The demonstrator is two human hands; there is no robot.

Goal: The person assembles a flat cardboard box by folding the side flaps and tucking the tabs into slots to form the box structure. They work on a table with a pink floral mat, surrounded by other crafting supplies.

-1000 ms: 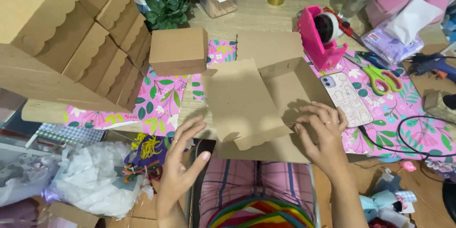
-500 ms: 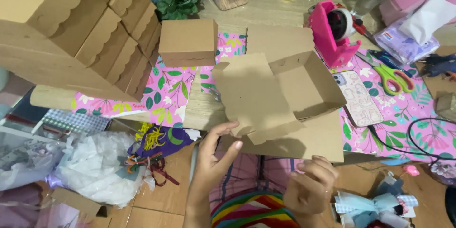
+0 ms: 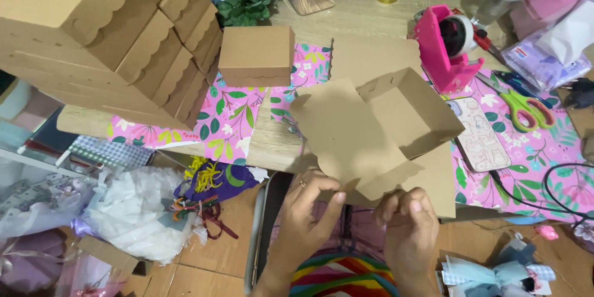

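The person is working a half-folded cardboard box [image 3: 377, 136] at the near edge of the table [image 3: 365, 15]. It is sitting partly on the table and partly hanging over the edge toward the lap, which is keeping its lower flaps within reach of both hands. The left hand [image 3: 306, 210] is lying half open, fingers stretched up to the scalloped flap, thumb and forefinger touching its edge as if steadying it. The right hand [image 3: 408, 226] is curled loosely just under the same flap, fingertips bent in against the cardboard; whether it is truly gripping cannot be told. One side of the box is already standing up as a wall, so the tray part is facing up and away from the person.

A finished box [image 3: 255, 55] is resting just behind, and a tall stack of boxes [image 3: 105, 31] is leaning at the left. The pink tape dispenser [image 3: 447, 43] and green scissors [image 3: 523, 106] are lying to the right on the flowered paper [image 3: 229, 130], apart from the hands.
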